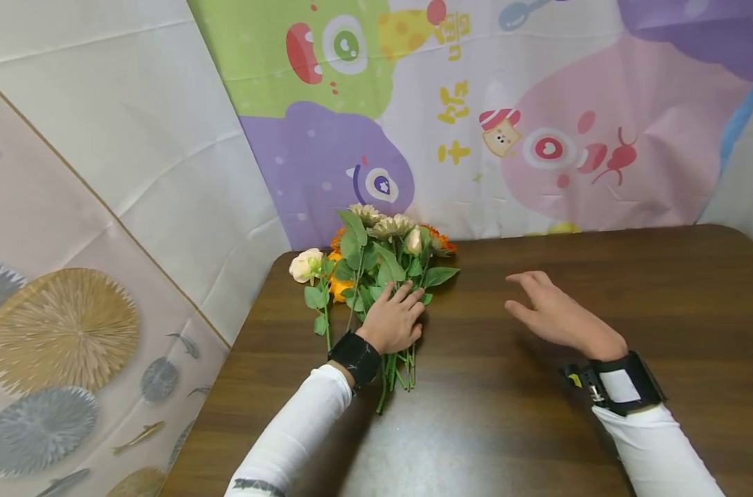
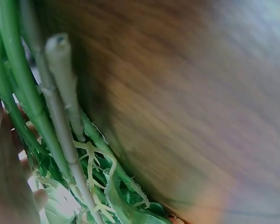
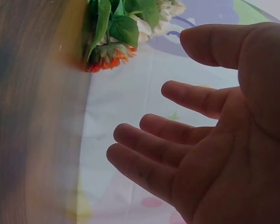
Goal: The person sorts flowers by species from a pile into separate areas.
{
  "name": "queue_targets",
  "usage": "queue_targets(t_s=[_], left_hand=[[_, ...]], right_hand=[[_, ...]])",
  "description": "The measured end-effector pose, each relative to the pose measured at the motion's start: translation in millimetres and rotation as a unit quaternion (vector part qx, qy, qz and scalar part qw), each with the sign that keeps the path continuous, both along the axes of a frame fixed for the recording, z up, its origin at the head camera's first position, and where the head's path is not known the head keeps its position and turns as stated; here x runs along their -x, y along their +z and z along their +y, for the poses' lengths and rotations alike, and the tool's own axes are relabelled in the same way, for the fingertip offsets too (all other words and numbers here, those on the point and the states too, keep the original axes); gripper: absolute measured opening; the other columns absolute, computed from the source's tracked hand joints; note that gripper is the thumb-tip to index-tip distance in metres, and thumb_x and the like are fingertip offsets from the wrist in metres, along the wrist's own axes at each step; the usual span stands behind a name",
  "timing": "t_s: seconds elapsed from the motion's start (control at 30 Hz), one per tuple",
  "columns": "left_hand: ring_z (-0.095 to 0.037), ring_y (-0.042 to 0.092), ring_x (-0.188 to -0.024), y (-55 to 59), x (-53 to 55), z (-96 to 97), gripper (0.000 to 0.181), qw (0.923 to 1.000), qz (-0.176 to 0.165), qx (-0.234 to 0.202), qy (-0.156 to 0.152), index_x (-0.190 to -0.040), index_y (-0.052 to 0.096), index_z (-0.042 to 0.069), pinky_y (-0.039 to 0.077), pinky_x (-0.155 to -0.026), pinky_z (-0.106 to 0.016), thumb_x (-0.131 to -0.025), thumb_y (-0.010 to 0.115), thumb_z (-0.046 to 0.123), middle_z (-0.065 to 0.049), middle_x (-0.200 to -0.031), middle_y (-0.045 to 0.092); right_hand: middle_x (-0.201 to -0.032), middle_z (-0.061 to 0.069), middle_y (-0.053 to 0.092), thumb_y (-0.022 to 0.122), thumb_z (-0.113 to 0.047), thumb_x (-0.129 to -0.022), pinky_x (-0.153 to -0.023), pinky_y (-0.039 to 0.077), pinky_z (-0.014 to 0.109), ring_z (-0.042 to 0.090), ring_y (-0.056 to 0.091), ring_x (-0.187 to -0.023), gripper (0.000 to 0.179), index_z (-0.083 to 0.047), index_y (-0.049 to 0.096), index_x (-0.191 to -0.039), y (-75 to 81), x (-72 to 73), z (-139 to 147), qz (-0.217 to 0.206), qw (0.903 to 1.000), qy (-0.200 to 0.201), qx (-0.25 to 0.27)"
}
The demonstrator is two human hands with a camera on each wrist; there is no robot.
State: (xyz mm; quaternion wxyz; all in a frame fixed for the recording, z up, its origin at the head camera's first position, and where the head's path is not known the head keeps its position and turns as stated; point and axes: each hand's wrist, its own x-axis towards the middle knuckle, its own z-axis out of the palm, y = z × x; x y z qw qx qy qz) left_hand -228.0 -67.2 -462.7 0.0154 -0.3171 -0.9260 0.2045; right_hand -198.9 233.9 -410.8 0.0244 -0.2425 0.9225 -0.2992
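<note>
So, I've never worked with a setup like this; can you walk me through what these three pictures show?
No robot here: the left hand and right hand are a person's own, bare. The wide picture looks forward and down from the head; the other two look out from the left and right wrists. A bunch of flowers lies on the table. The left hand rests on the bunch, and its wrist picture shows the stems close up. The right hand is open and holds nothing.

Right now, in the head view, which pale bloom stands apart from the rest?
The cream rose at the far left of the flower bunch; the other pale blooms cluster farther right.
</note>
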Motion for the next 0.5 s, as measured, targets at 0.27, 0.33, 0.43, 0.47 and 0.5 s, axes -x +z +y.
queue_targets(t_s=[0.27,0.33,0.43,0.47,0.5], left_hand=[[-0.026,0.01,-0.137,-7.1,-1.5,-6.8,0.045,0.9998,0.007,-0.018,0.003,-0.136,0.04,0.018,0.014,-0.11,-0.051,-0.097,0.033,0.039,-0.004,-0.151,0.026],[-0.026,0.01,-0.137,-9.4,-1.3,-5.4,0.045,0.9997,0.011,-0.021,-0.001,-0.136,0.041,0.017,0.015,-0.11,-0.051,-0.097,0.033,0.039,-0.004,-0.151,0.026],[-0.026,0.011,-0.137,-11.6,1.3,-3.8,0.045,0.9995,0.02,-0.024,-0.01,-0.135,0.041,0.017,0.016,-0.109,-0.052,-0.097,0.033,0.039,-0.004,-0.151,0.027],[-0.026,0.011,-0.137,-11.4,2.1,-4.0,0.044,0.9994,0.023,-0.025,-0.01,-0.135,0.042,0.017,0.016,-0.109,-0.051,-0.097,0.033,0.039,-0.004,-0.151,0.027],[-0.026,0.011,-0.137,-10.8,2.9,-4.9,0.044,0.9993,0.026,-0.025,-0.011,-0.135,0.042,0.017,0.017,-0.109,-0.051,-0.097,0.034,0.039,-0.004,-0.15,0.028]], right_hand=[[-0.133,0.027,0.034,0.049,-0.039,-0.094,-0.095,0.036,0.058,0.035,0.038,-0.118,0.057,0.002,0.038,-0.131,0.7,-3.3,4.1,-0.002,1.0,0.005,0.0],[-0.132,0.028,0.035,0.05,-0.036,-0.094,-0.095,0.036,0.058,0.036,0.039,-0.118,0.055,0.003,0.039,-0.131,2.1,-5.8,7.4,-0.002,1.0,0.002,-0.003],[-0.131,0.028,0.036,0.051,-0.033,-0.094,-0.095,0.036,0.058,0.036,0.039,-0.117,0.053,0.004,0.04,-0.13,4.2,-8.3,12.9,0.003,1.0,-0.005,-0.003],[-0.131,0.028,0.036,0.051,-0.034,-0.094,-0.094,0.036,0.059,0.037,0.039,-0.117,0.053,0.004,0.039,-0.13,4.6,-8.6,14.4,0.005,1.0,-0.005,-0.003],[-0.131,0.028,0.036,0.05,-0.035,-0.094,-0.094,0.036,0.058,0.036,0.04,-0.117,0.054,0.004,0.039,-0.13,5.1,-8.5,15.5,0.005,1.0,-0.004,-0.003]])
